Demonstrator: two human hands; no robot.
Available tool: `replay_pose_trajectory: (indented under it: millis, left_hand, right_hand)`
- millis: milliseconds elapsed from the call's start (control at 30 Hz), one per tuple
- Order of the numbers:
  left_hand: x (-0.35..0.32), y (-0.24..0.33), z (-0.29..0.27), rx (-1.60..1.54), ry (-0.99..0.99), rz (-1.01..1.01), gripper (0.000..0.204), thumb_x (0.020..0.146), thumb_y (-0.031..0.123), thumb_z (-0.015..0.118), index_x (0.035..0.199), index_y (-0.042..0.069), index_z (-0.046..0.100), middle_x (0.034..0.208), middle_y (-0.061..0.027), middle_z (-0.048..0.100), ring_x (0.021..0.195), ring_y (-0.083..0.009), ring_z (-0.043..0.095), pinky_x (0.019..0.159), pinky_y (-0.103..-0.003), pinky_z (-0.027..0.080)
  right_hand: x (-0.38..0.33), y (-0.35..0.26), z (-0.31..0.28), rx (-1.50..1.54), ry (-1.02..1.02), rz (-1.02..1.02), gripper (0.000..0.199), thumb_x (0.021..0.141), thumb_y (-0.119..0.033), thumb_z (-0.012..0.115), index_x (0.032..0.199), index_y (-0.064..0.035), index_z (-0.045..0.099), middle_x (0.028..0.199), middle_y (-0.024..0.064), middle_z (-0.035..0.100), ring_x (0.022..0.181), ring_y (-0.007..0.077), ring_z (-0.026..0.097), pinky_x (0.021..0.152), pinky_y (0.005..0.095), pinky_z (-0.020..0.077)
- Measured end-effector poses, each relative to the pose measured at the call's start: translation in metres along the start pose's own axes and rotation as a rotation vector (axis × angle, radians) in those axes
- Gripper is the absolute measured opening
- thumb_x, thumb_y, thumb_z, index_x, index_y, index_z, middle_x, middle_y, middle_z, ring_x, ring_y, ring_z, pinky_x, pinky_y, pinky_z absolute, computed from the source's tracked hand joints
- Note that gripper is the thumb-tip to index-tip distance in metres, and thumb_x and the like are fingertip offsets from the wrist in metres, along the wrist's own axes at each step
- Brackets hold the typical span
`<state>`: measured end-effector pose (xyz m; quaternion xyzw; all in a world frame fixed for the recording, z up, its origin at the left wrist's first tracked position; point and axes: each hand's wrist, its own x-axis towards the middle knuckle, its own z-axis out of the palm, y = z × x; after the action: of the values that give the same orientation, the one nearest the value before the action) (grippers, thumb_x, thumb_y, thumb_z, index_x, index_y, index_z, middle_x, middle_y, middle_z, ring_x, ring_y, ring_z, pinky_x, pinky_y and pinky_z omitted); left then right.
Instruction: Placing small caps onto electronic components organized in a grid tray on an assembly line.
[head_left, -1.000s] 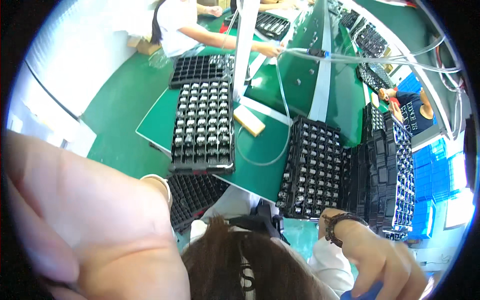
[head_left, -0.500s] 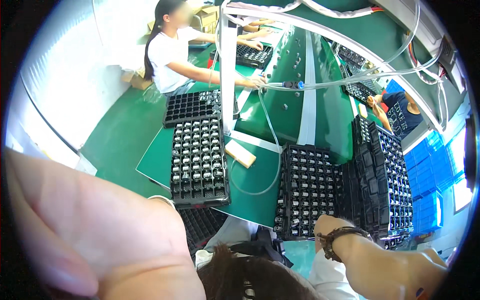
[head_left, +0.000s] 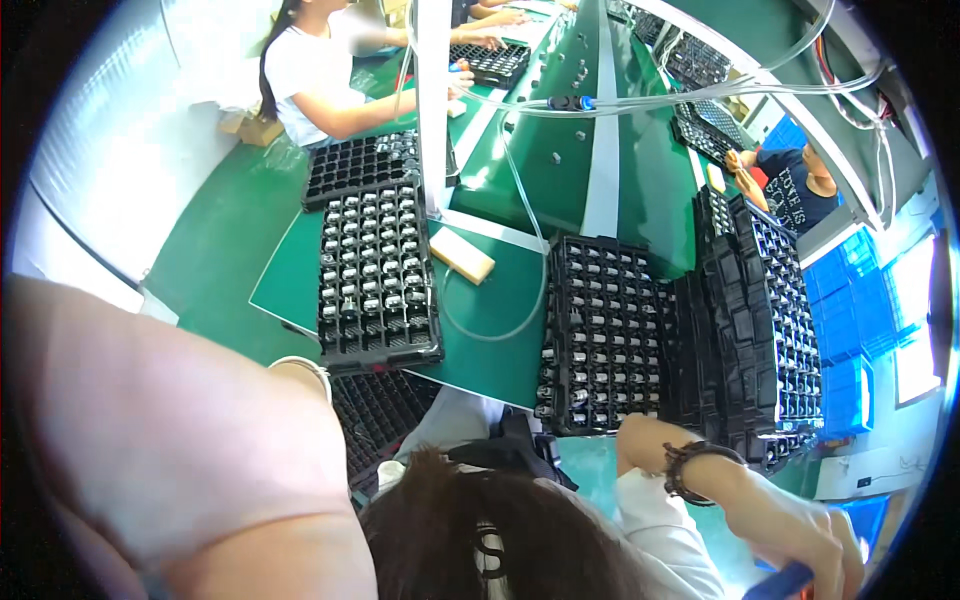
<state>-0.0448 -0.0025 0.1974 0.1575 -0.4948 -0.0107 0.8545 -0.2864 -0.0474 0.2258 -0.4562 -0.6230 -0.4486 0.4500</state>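
Note:
My left hand (head_left: 200, 430) looms large and blurred at the lower left, very close to the view. Its fingers run out of sight, so what they do is hidden. At the lower right is my right hand (head_left: 815, 540), below a dark beaded bracelet (head_left: 690, 465). Its fingers curl round a dark blue object (head_left: 785, 580), cut off by the lower edge; its kind does not show. Beyond my hands, a black compartment tray (head_left: 385, 355) of small silvery cylindrical parts lies on the green table (head_left: 490, 365). A second filled tray (head_left: 600, 240) lies to its right.
Stacked black trays (head_left: 725, 290) stand at the right. A pale yellow block (head_left: 462, 256) and a clear tube (head_left: 543, 285) lie between trays. A white post (head_left: 432, 110) rises by the green conveyor (head_left: 570, 190). Co-workers sit along both sides. Dark hair (head_left: 430, 530) fills the lower middle.
The whole scene has shifted upward and slightly left in the picture. More of my right hand now shows, with the dark blue object in it. The left hand stays close and large.

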Motion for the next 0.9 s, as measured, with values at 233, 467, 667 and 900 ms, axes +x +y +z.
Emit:
replay_pose_trajectory:
  millis: [233, 467, 667, 900]
  left_hand:
    - [0.016, -0.001, -0.034, 0.053, 0.028, -0.122, 0.041, 0.071, 0.024, 0.061, 0.105, 0.005, 0.048, 0.077, -0.008, 0.046, 0.064, -0.0189, 0.046, 0.052, -0.028, 0.042]
    - [-0.13, -0.015, -0.056, 0.11, -0.121, -0.932, 0.04, 0.086, 0.004, 0.044, 0.121, 0.006, 0.024, 0.101, -0.0129, 0.046, 0.089, -0.0181, 0.049, 0.079, -0.029, 0.041]
    - [-0.168, -0.021, -0.077, 0.028, 0.058, -1.272, 0.032, 0.079, -0.003, 0.059, 0.11, -0.002, 0.049, 0.11, -0.0108, 0.054, 0.097, -0.0149, 0.055, 0.086, -0.027, 0.045]
    - [-0.175, -0.019, -0.076, 0.048, 0.124, -1.352, 0.03, 0.077, -0.002, 0.063, 0.105, -0.005, 0.056, 0.098, -0.0092, 0.06, 0.088, -0.012, 0.057, 0.083, -0.025, 0.046]
  right_hand:
    - [-0.064, -0.004, -0.001, -0.353, 1.006, 0.448, 0.028, 0.064, -0.016, 0.076, 0.069, -0.0108, 0.049, 0.07, 0.0038, 0.045, 0.062, 0.0152, 0.039, 0.052, 0.0297, 0.0274]
    - [-0.192, 0.035, -0.008, -0.665, 1.277, 0.994, 0.028, 0.08, -0.03, 0.052, 0.095, -0.0096, 0.041, 0.086, 0.0055, 0.046, 0.07, 0.0132, 0.045, 0.062, 0.0245, 0.0406]
    - [-0.228, 0.053, 0.002, -0.776, 1.193, 1.224, 0.038, 0.079, -0.039, 0.054, 0.096, -0.0053, 0.048, 0.087, 0.0035, 0.048, 0.077, 0.0105, 0.049, 0.068, 0.0234, 0.0407]
    - [-0.246, 0.061, 0.011, -0.676, 1.181, 1.269, 0.035, 0.082, -0.034, 0.056, 0.098, -0.0034, 0.051, 0.087, 0.0021, 0.052, 0.077, 0.0086, 0.05, 0.069, 0.0217, 0.0399]
